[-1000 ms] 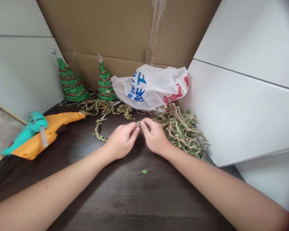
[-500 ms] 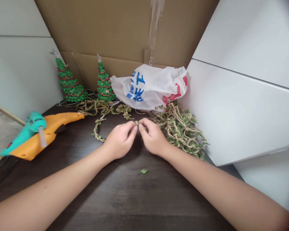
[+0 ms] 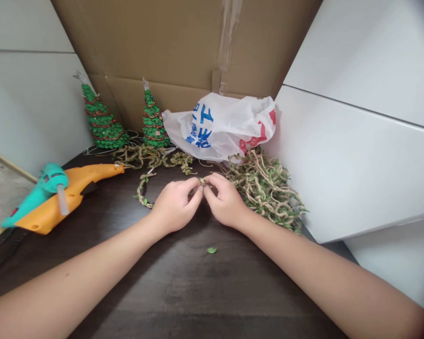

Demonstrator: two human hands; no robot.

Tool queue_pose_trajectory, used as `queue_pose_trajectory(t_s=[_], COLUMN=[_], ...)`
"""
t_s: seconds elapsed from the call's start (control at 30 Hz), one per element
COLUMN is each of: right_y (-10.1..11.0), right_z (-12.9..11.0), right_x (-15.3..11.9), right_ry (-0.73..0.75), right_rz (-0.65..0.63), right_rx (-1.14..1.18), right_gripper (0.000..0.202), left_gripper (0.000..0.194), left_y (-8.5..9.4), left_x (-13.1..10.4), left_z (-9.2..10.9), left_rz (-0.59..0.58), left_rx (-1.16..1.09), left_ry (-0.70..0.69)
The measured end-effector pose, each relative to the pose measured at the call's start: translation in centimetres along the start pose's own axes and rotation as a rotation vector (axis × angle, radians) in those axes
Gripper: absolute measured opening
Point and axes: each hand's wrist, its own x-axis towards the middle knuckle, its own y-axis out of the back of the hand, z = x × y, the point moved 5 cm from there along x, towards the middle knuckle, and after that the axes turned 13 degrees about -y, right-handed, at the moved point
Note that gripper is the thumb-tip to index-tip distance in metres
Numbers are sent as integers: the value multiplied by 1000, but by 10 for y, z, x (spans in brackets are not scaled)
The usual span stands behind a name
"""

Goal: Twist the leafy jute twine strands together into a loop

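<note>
Dark wood tabletop [image 3: 183, 292], boxed in by cardboard [image 3: 169, 42] and white panels. Left hand [image 3: 175, 207] and right hand [image 3: 226, 202] meet fingertip to fingertip, fingers pinched shut on a leafy twine strand [image 3: 201, 181] just above the tabletop, drawn from the tangle [image 3: 268, 188] at the right. Glue gun [image 3: 53, 197] lies well left.

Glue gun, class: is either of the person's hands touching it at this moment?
No: the glue gun lies alone at the table's left, while the left hand and right hand pinch the leafy twine together.
</note>
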Motion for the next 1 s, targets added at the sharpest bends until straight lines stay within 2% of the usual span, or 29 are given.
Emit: queue_pose_trajectory(t_s=[0.37,0.63,1.0], right_y=[0,2,0], right_z=[1,-1,1], right_x=[-1,-1,-1], right_ry=[-15,-31,-67], right_rz=[9,5,-18], right_rx=[-19,64,28], right_gripper=[15,25,31], left_gripper=[30,29,28], left_y=[0,-1,-5], left_x=[0,0,1], left_z=[-1,-3,-4], left_rz=[-16,-29,-64], left_rx=[20,33,27], left_ry=[11,41,39])
